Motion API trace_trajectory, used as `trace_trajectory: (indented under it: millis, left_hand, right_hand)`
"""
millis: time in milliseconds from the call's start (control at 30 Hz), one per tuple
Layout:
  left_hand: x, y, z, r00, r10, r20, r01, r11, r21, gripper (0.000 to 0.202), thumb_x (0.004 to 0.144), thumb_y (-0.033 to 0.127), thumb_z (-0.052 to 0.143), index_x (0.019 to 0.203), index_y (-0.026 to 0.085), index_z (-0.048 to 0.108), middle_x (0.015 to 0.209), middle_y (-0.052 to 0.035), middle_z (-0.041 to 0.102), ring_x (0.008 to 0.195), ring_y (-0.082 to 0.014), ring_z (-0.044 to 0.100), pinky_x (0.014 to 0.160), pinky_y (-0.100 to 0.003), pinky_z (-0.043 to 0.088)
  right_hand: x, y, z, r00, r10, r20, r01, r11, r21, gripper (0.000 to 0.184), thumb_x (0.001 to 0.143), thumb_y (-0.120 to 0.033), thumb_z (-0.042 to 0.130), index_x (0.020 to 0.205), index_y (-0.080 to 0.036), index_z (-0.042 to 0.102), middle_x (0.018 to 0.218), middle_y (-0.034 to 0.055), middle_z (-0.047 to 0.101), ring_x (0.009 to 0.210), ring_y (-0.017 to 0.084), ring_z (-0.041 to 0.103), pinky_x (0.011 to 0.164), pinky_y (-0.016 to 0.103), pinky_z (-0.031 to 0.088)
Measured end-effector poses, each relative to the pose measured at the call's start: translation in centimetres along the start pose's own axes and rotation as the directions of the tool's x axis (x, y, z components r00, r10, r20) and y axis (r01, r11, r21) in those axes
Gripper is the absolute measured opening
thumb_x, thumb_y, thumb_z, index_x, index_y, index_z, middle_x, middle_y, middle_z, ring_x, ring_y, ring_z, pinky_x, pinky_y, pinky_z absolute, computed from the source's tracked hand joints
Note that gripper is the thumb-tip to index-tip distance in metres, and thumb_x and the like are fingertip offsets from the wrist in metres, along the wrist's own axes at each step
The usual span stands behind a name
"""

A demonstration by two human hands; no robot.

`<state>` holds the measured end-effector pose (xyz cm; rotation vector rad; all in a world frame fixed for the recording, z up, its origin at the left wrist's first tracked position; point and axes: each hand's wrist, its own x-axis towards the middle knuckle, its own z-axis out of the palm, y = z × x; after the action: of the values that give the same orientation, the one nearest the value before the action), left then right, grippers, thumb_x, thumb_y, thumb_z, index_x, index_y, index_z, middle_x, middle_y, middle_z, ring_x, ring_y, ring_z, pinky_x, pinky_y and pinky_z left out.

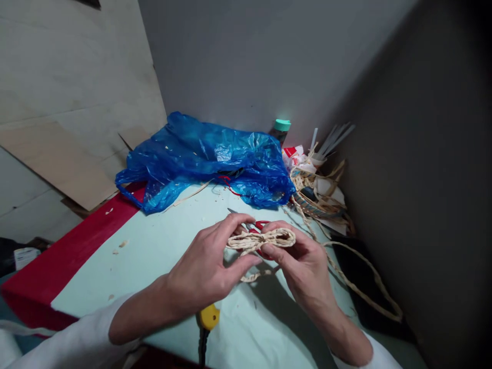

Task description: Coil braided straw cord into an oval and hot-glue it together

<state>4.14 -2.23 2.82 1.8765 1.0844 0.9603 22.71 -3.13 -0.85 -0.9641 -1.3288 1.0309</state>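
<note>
Forearms point(149, 310) are reaching in from both lower corners, wrists converging over the pale green tabletop point(149, 241). Left hand point(209, 259) is curving around the left end of one folded bundle of braided cord point(261, 240), its thumb standing apart from the arched fingers; whether it is pressing, I cannot tell. Right hand point(307, 271) is pinching the bundle's right part, thumb in front, fingers behind. The bundle is being held above the table, between the hands. One pair of red-handled scissors point(262, 224) is showing partly behind it. One yellow-ended tool point(209, 316) is lying nearer the body, by the left forearm. One crumpled blue bag point(207, 154) is spreading across the far side, one green-capped bottle point(282, 125) standing behind it. One woven basket point(315, 207) is sitting at far right, and one loop of cord point(372, 271) is lying beyond the right hand.
</note>
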Motion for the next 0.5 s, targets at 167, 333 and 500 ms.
trace_trajectory:
  millis: [167,333,500]
  left_hand:
    - [0.4,0.6,-0.6,0.968,-0.177,0.179,0.236,0.887,-0.397,0.014,0.084,0.029,0.075,0.092,0.018,0.070,0.082,-0.0016,0.073,0.074,-0.0164,0.066,0.072,-0.027,0.050]
    - [0.4,-0.2,-0.1,0.926,-0.191,0.326,0.375,0.569,-0.732,0.020,0.088,0.033,0.073,0.095,0.014,0.073,0.083,-0.0046,0.073,0.071,-0.0134,0.064,0.069,-0.024,0.049]
    - [0.2,-1.0,0.6,0.918,-0.276,0.284,0.393,0.542,-0.743,0.016,0.086,0.027,0.075,0.080,0.012,0.074,0.076,-0.0035,0.067,0.073,-0.0121,0.057,0.069,-0.021,0.045]
  right_hand:
    - [-0.3,-0.4,-0.3,0.997,-0.062,-0.037,0.062,0.998,0.009,0.011,0.083,-0.028,0.081,0.088,-0.022,0.074,0.089,0.0020,0.067,0.079,0.015,0.064,0.070,0.024,0.053]
    - [-0.4,-0.5,-0.5,0.999,-0.052,-0.016,0.052,0.998,0.035,0.011,0.085,-0.030,0.080,0.089,-0.022,0.073,0.089,0.0026,0.066,0.073,0.016,0.065,0.065,0.026,0.054]
    - [-0.3,-0.5,-0.5,0.995,-0.098,0.011,0.098,0.995,-0.030,0.007,0.086,-0.026,0.079,0.088,-0.022,0.074,0.090,0.0039,0.067,0.085,0.019,0.066,0.077,0.028,0.055]
